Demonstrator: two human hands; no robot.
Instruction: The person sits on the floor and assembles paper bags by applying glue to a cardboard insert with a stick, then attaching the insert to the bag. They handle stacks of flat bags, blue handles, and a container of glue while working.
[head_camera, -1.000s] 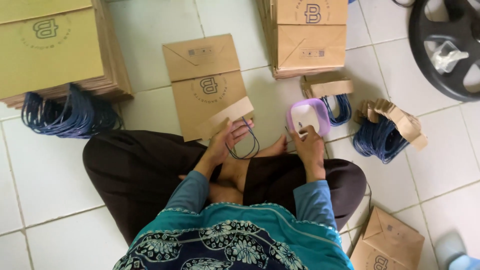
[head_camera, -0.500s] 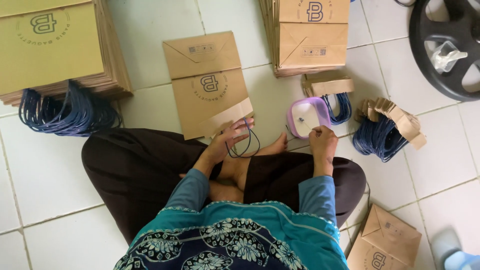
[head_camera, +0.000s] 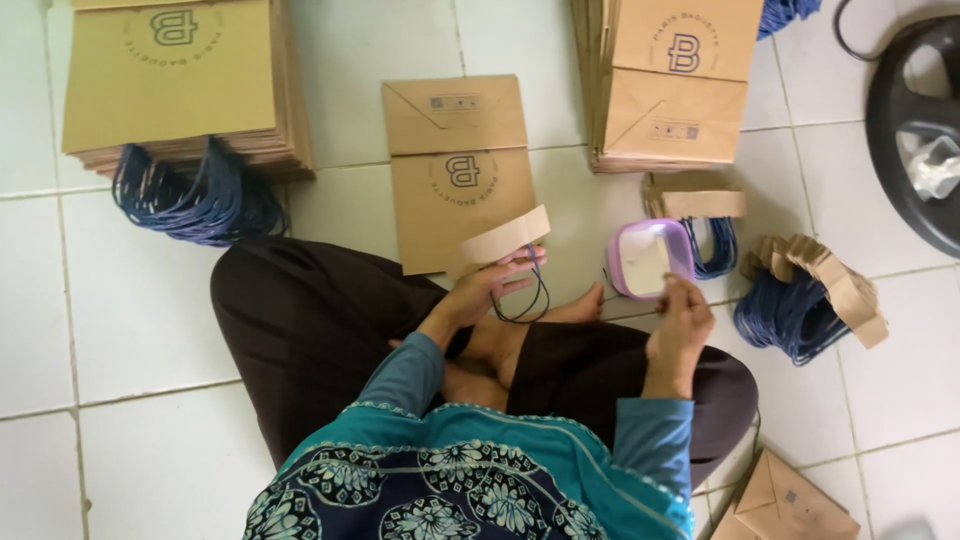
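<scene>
— What sits at the centre of the frame?

— A tan card strip (head_camera: 505, 236) with a dark blue cord loop (head_camera: 528, 298) hanging from it, pinched shut in the left hand (head_camera: 490, 288) of a person seated cross-legged on a white tiled floor (head_camera: 130, 330). The strip's long axis runs slantwise, rising toward the right, and it overlaps the lower edge of a flat brown paper bag (head_camera: 458, 170) lying just ahead of the knees.

— And the other hand?

— The right hand (head_camera: 678, 325) rests at the near rim of a small lilac tub (head_camera: 648, 260), fingertips drawn together there; whether they grip anything cannot be told. The tub lies to the right of the strip, apart from it, so the right hand is the nearer to the tub and the left to the bag.

— Farther out?

— Stacks of folded bags (head_camera: 175, 85) at upper left and upper centre (head_camera: 675, 85), bundles of blue cord handles (head_camera: 195, 200), and more card-ended handles (head_camera: 810, 300) at right.
</scene>
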